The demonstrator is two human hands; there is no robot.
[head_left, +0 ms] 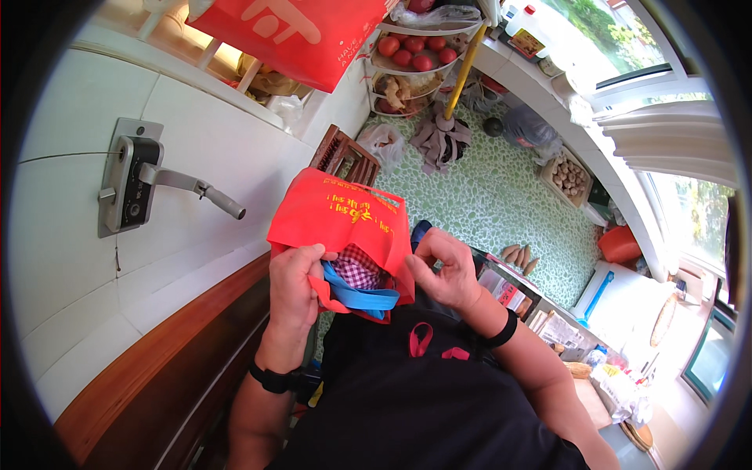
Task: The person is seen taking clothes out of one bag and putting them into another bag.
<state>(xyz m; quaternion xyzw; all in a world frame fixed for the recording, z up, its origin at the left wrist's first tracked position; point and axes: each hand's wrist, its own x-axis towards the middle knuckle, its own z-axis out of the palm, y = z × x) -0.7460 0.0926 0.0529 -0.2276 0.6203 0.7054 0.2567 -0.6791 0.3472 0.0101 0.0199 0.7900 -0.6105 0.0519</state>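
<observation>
A red bag (337, 207) with yellow printing is in front of my body, its mouth gaping toward me. Inside lie a purple-and-white checked cloth (356, 272) and a blue strap-like band (362, 296) that loops over the near rim. My left hand (294, 286) pinches the left side of the bag's rim, thumb on top. At the right side, my right hand (448, 270) has its fingers curled, with the thumb tip at the bag's edge. The bottom of the bag is hidden.
A door lock with a lever handle (223, 201) juts out at the left. A larger red bag (290, 39) hangs above. Beyond stand a rack of tomatoes (415, 51), a mop (442, 141) and a brown wooden stool (341, 153). Several root vegetables (518, 257) lie on the green floor.
</observation>
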